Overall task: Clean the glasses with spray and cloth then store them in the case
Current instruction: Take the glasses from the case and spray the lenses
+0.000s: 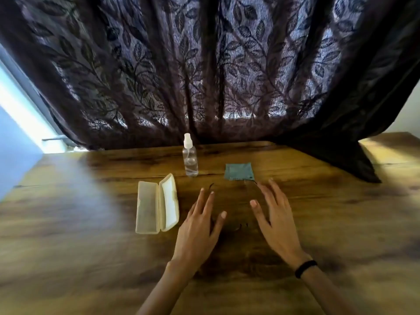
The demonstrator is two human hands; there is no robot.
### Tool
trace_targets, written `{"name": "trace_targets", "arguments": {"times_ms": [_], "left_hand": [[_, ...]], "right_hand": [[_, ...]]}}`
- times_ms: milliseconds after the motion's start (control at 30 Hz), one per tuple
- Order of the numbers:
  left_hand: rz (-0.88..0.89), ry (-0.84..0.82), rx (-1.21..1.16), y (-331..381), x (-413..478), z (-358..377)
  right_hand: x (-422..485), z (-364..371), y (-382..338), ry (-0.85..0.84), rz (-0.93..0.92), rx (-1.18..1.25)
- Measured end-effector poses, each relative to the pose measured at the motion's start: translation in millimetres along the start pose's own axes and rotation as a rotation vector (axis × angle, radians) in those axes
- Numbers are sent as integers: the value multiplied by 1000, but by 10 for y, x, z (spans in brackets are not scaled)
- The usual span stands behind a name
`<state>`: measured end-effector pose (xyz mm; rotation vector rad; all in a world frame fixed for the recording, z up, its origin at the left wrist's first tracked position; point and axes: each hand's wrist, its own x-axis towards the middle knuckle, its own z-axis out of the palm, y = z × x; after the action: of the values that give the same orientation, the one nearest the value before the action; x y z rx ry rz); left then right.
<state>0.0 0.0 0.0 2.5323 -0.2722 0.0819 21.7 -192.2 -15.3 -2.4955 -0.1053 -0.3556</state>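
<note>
Thin dark-framed glasses (241, 225) lie on the wooden table (91, 223) between my two hands, hard to make out against the dark wood; their temple tips show near my fingertips. My left hand (200, 226) hovers over their left side, fingers apart and empty. Over their right side my right hand (276, 214) is spread the same way, also empty. A clear spray bottle (190, 159) with a white cap stands upright behind them. A small teal cloth (239, 171) lies flat to its right. The cream glasses case (156, 205) lies open to the left of my left hand.
A dark leaf-patterned curtain (204, 71) hangs right behind the table's far edge and drapes onto the table at the right (341, 155). A bright window strip (20, 105) is at the left. A black band is on my right wrist (305, 268).
</note>
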Motion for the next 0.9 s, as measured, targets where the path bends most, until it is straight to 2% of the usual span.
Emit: {"name": "trace_targets", "arguments": {"times_ms": [167, 333, 433, 633, 900], "left_hand": [[-90, 163, -63, -12, -13, 87], [-127, 188, -116, -24, 70, 62], [-127, 177, -125, -42, 93, 45], [-141, 152, -123, -48, 164, 24], [-111, 145, 42, -16, 293, -80]], "right_hand": [[-43, 34, 69, 68, 144, 227], [32, -5, 120, 139, 280, 463], [84, -45, 122, 127, 360, 575], [111, -92, 164, 72, 370, 636], [202, -112, 108, 69, 335, 657]]}}
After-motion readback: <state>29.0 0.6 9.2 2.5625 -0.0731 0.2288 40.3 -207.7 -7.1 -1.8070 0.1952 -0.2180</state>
